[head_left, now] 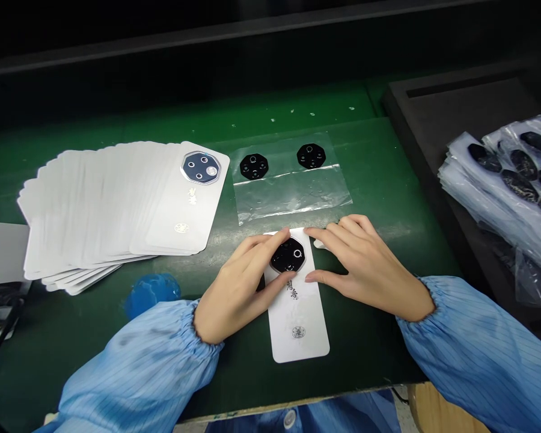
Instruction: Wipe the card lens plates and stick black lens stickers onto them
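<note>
A white phone back panel (300, 313) lies flat near the table's front edge, with dark lettering and a small round emblem. At its upper end sits a black octagonal camera lens cover (282, 258) with a ringed hole. My left hand (243, 279) spans this cover, index finger at its top edge and thumb at its bottom edge. My right hand (360, 258) is beside the panel, index finger and thumb apart, their tips at its right edge. A small white piece (319, 244) shows under the right fingers. What lies beneath my left palm is hidden.
A fanned stack of white panels (103, 204) lies left. Behind my hands, a clear film sheet (293, 189) carries two black lens covers (253, 166). A blue translucent lump (152, 294) sits near my left sleeve. Bagged lens covers (514, 186) rest on a dark tray (460, 114) at right.
</note>
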{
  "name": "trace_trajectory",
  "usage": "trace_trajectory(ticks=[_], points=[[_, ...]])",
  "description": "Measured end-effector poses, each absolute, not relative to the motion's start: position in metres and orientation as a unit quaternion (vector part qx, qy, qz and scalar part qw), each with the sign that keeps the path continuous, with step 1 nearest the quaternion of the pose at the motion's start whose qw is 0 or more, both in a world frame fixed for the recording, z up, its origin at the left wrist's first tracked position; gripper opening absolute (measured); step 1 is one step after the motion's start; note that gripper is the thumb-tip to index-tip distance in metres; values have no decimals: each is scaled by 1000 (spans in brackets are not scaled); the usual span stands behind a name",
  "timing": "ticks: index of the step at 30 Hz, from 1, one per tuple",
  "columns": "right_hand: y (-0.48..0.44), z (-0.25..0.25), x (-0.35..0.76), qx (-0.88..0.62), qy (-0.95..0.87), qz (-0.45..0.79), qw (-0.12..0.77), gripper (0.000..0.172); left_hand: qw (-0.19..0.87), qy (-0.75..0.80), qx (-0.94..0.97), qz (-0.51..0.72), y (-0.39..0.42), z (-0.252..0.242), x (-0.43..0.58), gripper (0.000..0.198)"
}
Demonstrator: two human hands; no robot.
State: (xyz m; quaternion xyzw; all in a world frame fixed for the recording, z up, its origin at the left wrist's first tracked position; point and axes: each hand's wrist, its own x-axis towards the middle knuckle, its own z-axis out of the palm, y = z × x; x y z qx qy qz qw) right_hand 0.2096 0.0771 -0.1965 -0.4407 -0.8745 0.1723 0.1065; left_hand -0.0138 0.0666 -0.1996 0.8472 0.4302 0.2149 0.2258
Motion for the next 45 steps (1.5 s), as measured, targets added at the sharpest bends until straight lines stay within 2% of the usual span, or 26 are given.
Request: trace_trajectory(ticks=[10,45], points=[[77,-196,210,-442,-874,169,107,55,217,453,839,211,65,-201,-14,70],[75,-196,209,-438,-878,163,104,53,247,495,802,228,62,-200,-8,68]])
